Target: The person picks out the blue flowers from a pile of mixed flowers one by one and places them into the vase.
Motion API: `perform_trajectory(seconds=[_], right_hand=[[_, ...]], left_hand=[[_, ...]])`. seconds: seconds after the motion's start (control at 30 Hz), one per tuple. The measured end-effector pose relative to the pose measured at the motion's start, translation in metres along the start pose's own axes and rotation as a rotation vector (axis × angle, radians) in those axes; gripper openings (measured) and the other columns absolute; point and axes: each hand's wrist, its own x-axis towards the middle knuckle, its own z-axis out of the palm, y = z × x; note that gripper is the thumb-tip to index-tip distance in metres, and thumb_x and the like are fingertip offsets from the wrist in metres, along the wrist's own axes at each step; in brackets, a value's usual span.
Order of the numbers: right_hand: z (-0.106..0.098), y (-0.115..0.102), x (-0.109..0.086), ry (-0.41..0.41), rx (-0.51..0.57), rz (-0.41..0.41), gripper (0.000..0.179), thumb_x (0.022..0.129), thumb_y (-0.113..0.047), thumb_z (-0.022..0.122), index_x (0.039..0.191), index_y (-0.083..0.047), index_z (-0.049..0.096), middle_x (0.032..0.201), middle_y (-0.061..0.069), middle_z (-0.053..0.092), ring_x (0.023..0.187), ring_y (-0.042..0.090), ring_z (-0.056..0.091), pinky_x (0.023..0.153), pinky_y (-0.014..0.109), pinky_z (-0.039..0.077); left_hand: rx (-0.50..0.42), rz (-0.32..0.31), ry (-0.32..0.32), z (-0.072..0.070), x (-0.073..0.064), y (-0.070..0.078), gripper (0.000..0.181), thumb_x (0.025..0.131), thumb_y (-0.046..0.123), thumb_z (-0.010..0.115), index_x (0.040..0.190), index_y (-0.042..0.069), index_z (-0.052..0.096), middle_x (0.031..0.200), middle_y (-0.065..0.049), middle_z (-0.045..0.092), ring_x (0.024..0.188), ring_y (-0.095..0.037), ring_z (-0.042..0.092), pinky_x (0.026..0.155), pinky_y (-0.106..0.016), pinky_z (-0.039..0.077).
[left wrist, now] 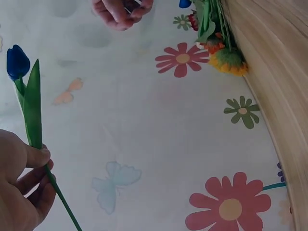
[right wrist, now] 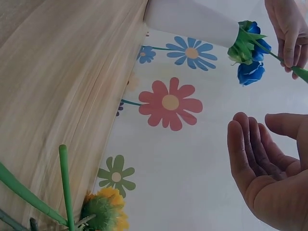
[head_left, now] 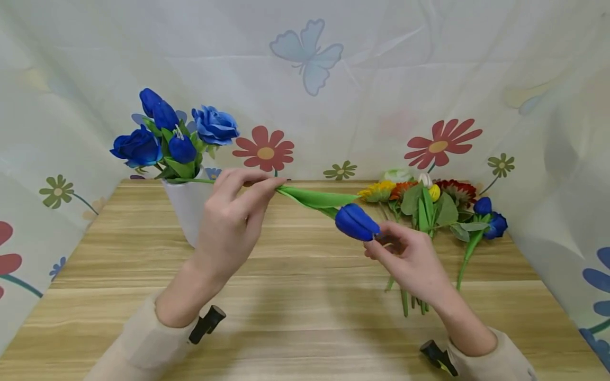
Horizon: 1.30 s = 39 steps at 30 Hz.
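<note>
An artificial blue tulip (head_left: 356, 222) with green leaves lies nearly level in front of me. My left hand (head_left: 229, 217) pinches its stem between thumb and fingers, just below the leaf (left wrist: 32, 106). My right hand (head_left: 414, 256) is beside the bloom; its fingertips seem to meet the petal tip in the head view. In the right wrist view, the right hand (right wrist: 269, 173) has its thumb spread from its fingers and holds nothing. Behind the left hand stands a white vase (head_left: 180, 209) with several blue tulips and blue roses (head_left: 214, 125) in it.
On the wooden table (head_left: 295, 296) at right lies a bunch of mixed flowers, including a yellow one (head_left: 378, 191), with stems towards me. A blue rose (head_left: 496, 226) and a blue tulip (head_left: 482, 205) lie at its right. A patterned curtain (head_left: 362, 106) hangs behind the table.
</note>
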Motion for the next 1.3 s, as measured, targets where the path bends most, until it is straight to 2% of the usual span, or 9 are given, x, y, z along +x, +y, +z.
perform_trajectory(seconds=[0.23, 0.4, 0.67, 0.83, 1.0, 1.3], right_hand=[[-0.002, 0.004, 0.0, -0.008, -0.024, -0.005, 0.006, 0.1, -0.009, 0.068, 0.105, -0.008, 0.07, 0.092, -0.001, 0.071, 0.078, 0.015, 0.072, 0.066, 0.03, 0.06], [-0.002, 0.004, 0.0, -0.012, -0.026, -0.003, 0.006, 0.1, -0.009, 0.068, 0.106, -0.009, 0.07, 0.092, 0.001, 0.071, 0.078, 0.015, 0.072, 0.066, 0.031, 0.06], [-0.002, 0.003, 0.0, -0.017, -0.027, -0.004, 0.006, 0.1, -0.009, 0.069, 0.105, -0.009, 0.07, 0.092, -0.001, 0.07, 0.078, 0.015, 0.072, 0.066, 0.03, 0.06], [-0.002, 0.004, 0.0, -0.017, -0.028, -0.004, 0.006, 0.1, -0.009, 0.069, 0.105, -0.009, 0.07, 0.092, -0.001, 0.07, 0.078, 0.015, 0.072, 0.066, 0.03, 0.059], [-0.001, 0.004, 0.0, -0.021, -0.03, 0.0, 0.005, 0.1, -0.011, 0.068, 0.105, -0.01, 0.07, 0.091, -0.001, 0.07, 0.078, 0.014, 0.072, 0.066, 0.03, 0.059], [-0.003, 0.005, 0.0, -0.022, -0.057, 0.012, 0.007, 0.101, -0.012, 0.068, 0.105, -0.008, 0.071, 0.091, -0.001, 0.071, 0.077, 0.014, 0.071, 0.065, 0.03, 0.059]], left_hand=[[-0.017, -0.063, 0.085, -0.005, 0.003, -0.005, 0.023, 0.092, -0.008, 0.071, 0.112, 0.001, 0.077, 0.104, -0.017, 0.068, 0.102, -0.035, 0.063, 0.086, -0.04, 0.05], [-0.015, -0.083, 0.11, -0.008, 0.005, -0.009, 0.023, 0.094, -0.005, 0.07, 0.115, 0.001, 0.076, 0.106, -0.017, 0.068, 0.1, -0.034, 0.063, 0.079, -0.037, 0.046], [-0.025, -0.139, 0.155, -0.01, 0.007, -0.016, 0.02, 0.094, -0.004, 0.07, 0.113, 0.0, 0.077, 0.104, -0.016, 0.07, 0.102, -0.033, 0.064, 0.087, -0.035, 0.048], [-0.033, -0.179, 0.199, -0.013, 0.009, -0.019, 0.018, 0.095, -0.004, 0.07, 0.112, -0.001, 0.077, 0.104, -0.015, 0.07, 0.101, -0.03, 0.066, 0.086, -0.028, 0.049], [-0.06, -0.204, 0.248, -0.018, 0.012, -0.023, 0.017, 0.095, -0.004, 0.069, 0.11, -0.002, 0.077, 0.102, -0.015, 0.07, 0.094, -0.028, 0.068, 0.087, -0.022, 0.052], [-0.041, -0.275, 0.262, -0.024, 0.011, -0.03, 0.018, 0.096, -0.003, 0.069, 0.112, -0.001, 0.077, 0.101, -0.016, 0.07, 0.087, -0.026, 0.067, 0.084, -0.019, 0.051]])
